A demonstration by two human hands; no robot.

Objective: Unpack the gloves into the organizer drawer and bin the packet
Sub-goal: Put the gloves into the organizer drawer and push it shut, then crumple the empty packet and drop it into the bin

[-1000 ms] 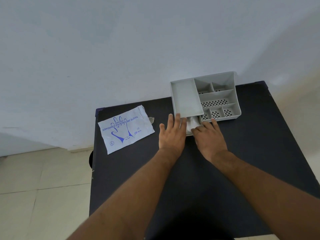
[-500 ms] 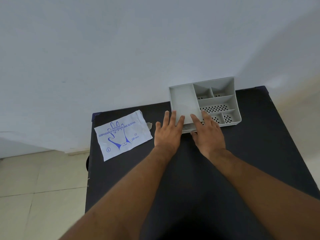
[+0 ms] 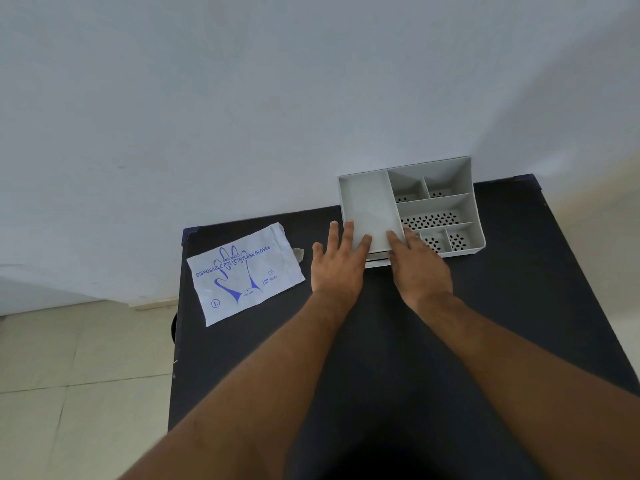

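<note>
A grey organizer (image 3: 450,188) with several compartments stands at the far edge of the black table (image 3: 398,341), against the wall. Its drawer (image 3: 377,260) at the front left is pushed in, with only a thin front edge showing. The gloves are hidden from view. My left hand (image 3: 337,263) and my right hand (image 3: 417,266) lie flat with fingers spread, fingertips resting on the organizer's front left edge above the drawer. The white glove packet (image 3: 244,273), printed in blue, lies flat on the table to the left of my left hand.
A small torn scrap (image 3: 298,253) lies beside the packet's right corner. The table's left edge drops to a tiled floor (image 3: 79,375). A pale wall (image 3: 277,98) rises directly behind the table.
The drawer, open with white gloves showing a second ago, has slid shut under both hands. My fingers have moved forward onto the organizer's front edge.
</note>
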